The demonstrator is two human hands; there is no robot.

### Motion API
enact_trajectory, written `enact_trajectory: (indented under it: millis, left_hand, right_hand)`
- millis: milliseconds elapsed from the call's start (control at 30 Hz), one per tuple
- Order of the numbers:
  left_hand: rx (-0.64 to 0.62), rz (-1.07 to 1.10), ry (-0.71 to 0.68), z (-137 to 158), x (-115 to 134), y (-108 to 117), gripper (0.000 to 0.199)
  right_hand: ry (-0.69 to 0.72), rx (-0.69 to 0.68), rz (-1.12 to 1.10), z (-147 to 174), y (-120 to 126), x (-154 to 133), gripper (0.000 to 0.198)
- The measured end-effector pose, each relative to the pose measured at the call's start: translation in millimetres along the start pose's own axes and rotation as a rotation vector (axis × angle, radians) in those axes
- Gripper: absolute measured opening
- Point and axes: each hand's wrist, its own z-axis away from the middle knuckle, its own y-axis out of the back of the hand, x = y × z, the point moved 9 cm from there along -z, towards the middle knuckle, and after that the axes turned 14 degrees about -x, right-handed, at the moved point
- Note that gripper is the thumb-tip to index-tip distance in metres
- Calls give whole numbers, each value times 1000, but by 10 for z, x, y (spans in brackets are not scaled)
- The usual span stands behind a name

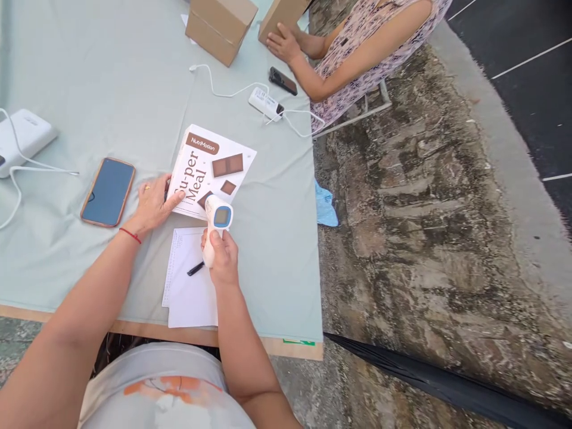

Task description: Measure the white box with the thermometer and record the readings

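Observation:
My left hand grips the lower left edge of a white NutriMotion box, thumb on its printed front and the other fingers at its side, partly hidden. Brown chocolate pieces are pictured on the box. In my right hand is a white infrared thermometer, held by its handle, with its blue-rimmed screen facing up at me. Its head overlaps the box's lower right part in view; whether they touch I cannot tell. Beneath my right hand lie white paper sheets and a black pen.
A smartphone lies left of my left hand, near a white power bank with cables. Farther off are a cardboard box, a white device and a black phone. Another person's hands hold a second carton.

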Motion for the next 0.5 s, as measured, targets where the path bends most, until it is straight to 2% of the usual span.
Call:
enact_trajectory:
  millis: [400, 500]
  left_hand:
    - [-74, 96, -25, -2, 27, -3, 63]
    - [-88, 119, -54, -9, 26, 14, 70]
  right_hand:
    - [-39, 22, -71, 23, -40, -1, 48]
    - [-43, 35, -84, 25, -57, 15, 48]
